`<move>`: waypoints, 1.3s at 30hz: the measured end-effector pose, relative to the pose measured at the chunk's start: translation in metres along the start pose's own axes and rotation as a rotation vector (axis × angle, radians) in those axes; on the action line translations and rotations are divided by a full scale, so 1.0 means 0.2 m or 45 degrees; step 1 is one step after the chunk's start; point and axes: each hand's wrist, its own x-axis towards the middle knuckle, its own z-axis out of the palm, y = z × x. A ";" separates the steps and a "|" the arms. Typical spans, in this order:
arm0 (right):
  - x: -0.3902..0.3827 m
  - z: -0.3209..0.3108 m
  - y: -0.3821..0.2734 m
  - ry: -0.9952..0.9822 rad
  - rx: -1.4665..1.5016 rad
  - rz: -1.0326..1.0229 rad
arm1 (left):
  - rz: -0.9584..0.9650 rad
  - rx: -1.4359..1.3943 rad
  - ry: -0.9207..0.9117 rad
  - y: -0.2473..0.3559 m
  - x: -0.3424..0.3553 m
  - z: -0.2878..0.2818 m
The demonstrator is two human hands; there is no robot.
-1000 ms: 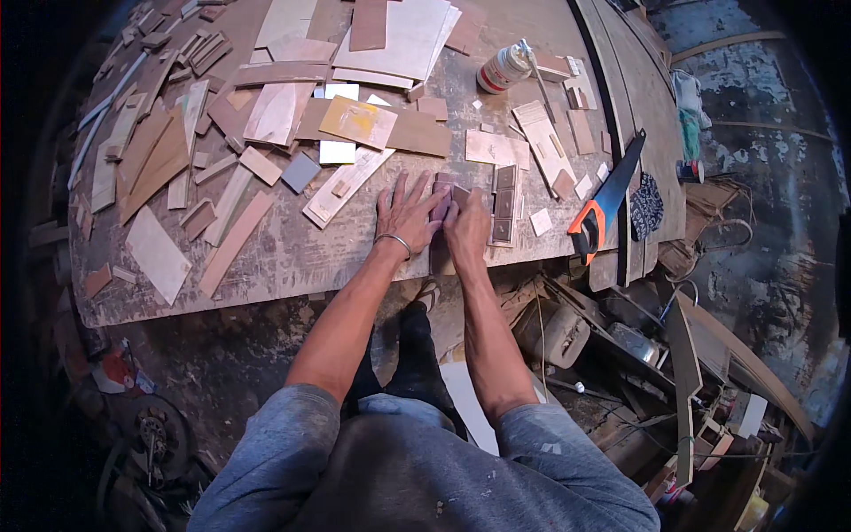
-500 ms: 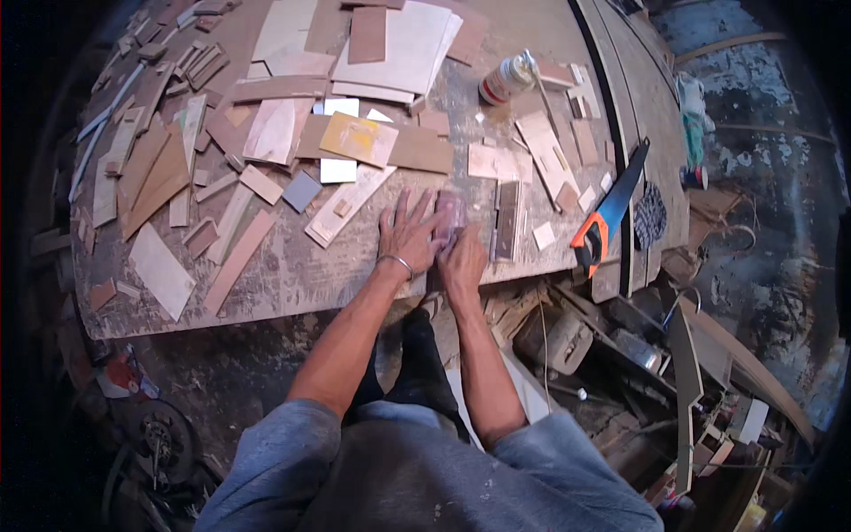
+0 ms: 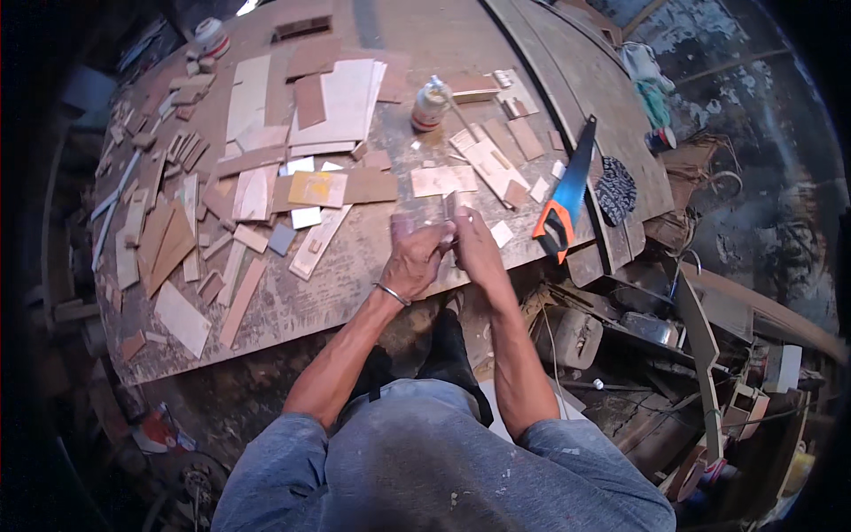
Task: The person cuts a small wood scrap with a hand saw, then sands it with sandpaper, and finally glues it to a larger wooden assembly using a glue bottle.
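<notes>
Worn tabletop (image 3: 288,306) bears wood scraps (image 3: 183,319); right hand (image 3: 480,250) pinches a wooden piece (image 3: 450,204), left hand's (image 3: 415,262) grip unclear.

Brown held piece (image 3: 451,205), blue saw blade (image 3: 577,170) — orange-black handle (image 3: 555,214), dark patterned cloth (image 3: 615,191)

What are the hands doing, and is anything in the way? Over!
Left hand and right hand close together at a small brown piece, near table edge. Exact grip blurred. Saw off to the right, apart, seemingly not in the way.

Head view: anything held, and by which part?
Right hand holds a small brown wooden piece by its near end, far end exposed. Left hand: too blurred to tell.
</notes>
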 end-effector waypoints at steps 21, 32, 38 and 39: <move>0.91 -0.44 0.77 -0.423 -0.106 -0.768 | -1.043 -0.201 0.418 -0.57 0.17 0.51; 0.94 -0.34 0.79 -0.329 -0.083 -0.805 | -0.969 -0.503 0.439 -0.49 0.29 0.64; 0.94 -0.35 0.76 -0.370 -0.117 -0.769 | -0.996 -0.567 0.360 -0.49 0.30 0.63; 0.93 -0.34 0.75 -0.371 -0.108 -0.768 | -0.982 -0.543 0.342 -0.52 0.29 0.62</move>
